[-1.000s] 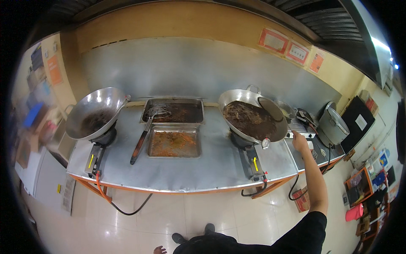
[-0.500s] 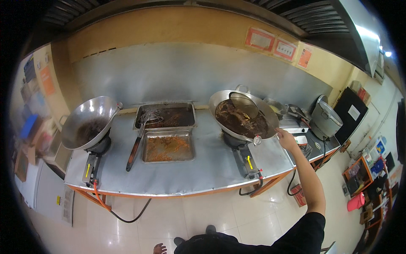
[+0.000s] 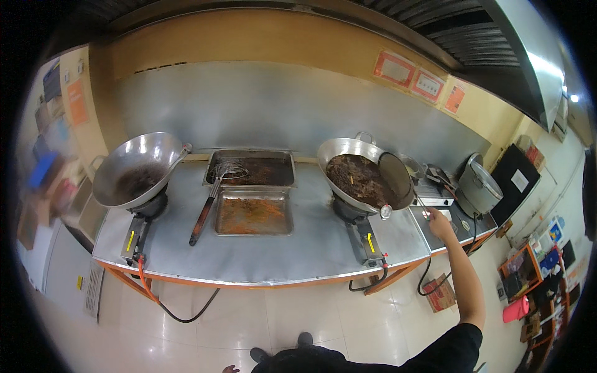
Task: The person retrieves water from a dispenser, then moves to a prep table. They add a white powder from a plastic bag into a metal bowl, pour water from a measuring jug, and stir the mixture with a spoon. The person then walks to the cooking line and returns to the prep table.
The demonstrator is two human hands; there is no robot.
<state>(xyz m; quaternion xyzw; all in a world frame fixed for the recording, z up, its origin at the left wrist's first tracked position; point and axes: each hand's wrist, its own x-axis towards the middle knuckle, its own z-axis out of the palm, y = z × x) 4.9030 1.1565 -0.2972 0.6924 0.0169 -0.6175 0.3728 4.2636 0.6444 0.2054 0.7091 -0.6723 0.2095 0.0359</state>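
My right hand [image 3: 440, 225] is closed round the thin handle of a round mesh strainer [image 3: 394, 175]. The strainer is tilted at the right side of a large metal wok [image 3: 333, 149]. Dark oil and a mass of dark brown fried bits [image 3: 357, 177] fill the wok's bowl. A dial thermometer [image 3: 385, 212] sits at the wok's front rim. Low by my body, only the fingers of my left hand [image 3: 231, 369] show at the bottom edge; they look loose, with nothing seen in them.
Another wok [image 3: 140, 149] stands on a burner at left, a utensil resting in it. Between the woks are a deep tray [image 3: 261, 183] of dark liquid, a whisk [image 3: 208, 208] and a shallow oily tray [image 3: 254, 231]. A lidded pot [image 3: 479, 186] stands at right. Gas hoses hang below the table.
The strainer has shifted from over the wok's middle to its right side and tilted more steeply. My right hand has moved right and nearer. My left hand has sunk mostly out of view.
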